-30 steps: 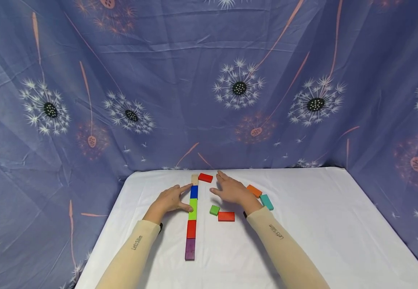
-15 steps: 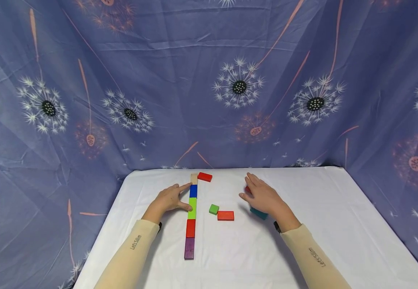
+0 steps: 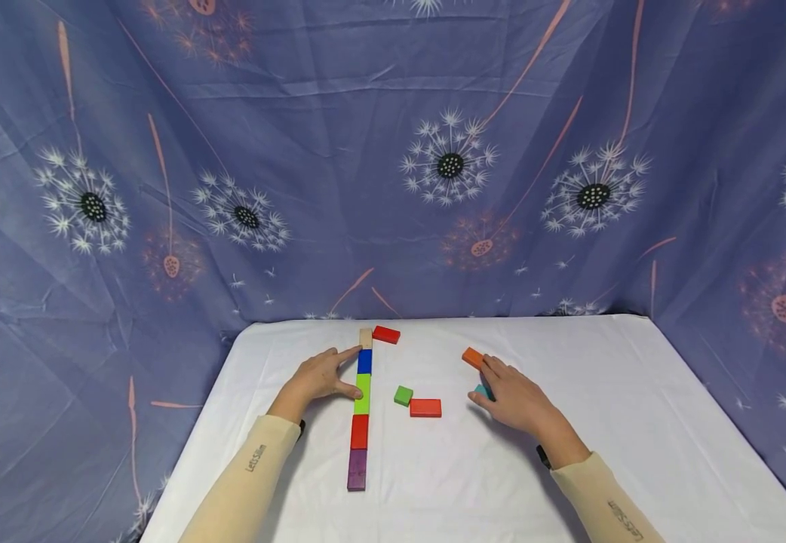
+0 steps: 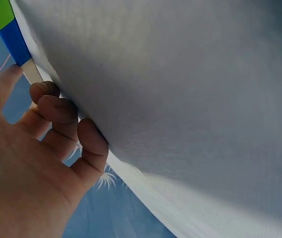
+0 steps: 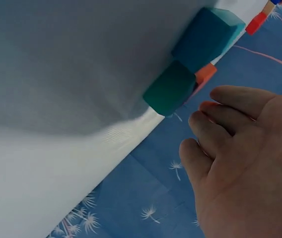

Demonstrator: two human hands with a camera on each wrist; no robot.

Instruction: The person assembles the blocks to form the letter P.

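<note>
Just left of centre, the left hand (image 3: 318, 377) lies flat on the white surface (image 3: 637, 422), fingers (image 4: 56, 106) relaxed and slightly spread, index and thumb touching the row of blocks (image 3: 362, 411) that runs up the frame. Further right lie a green cube (image 3: 403, 395) and a red block (image 3: 425, 407). Right of those, the right hand (image 3: 515, 400) hovers with loosely spread fingers (image 5: 230, 121) over the teal block (image 3: 480, 391), beside the orange block (image 3: 472, 357).

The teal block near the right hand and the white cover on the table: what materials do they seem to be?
Teal block: probably painted wood, going by its flat matte faces and crisp edges, though plastic is possible. White table cover: woven cloth, with fine weave and soft folds visible in the right wrist view.
</note>
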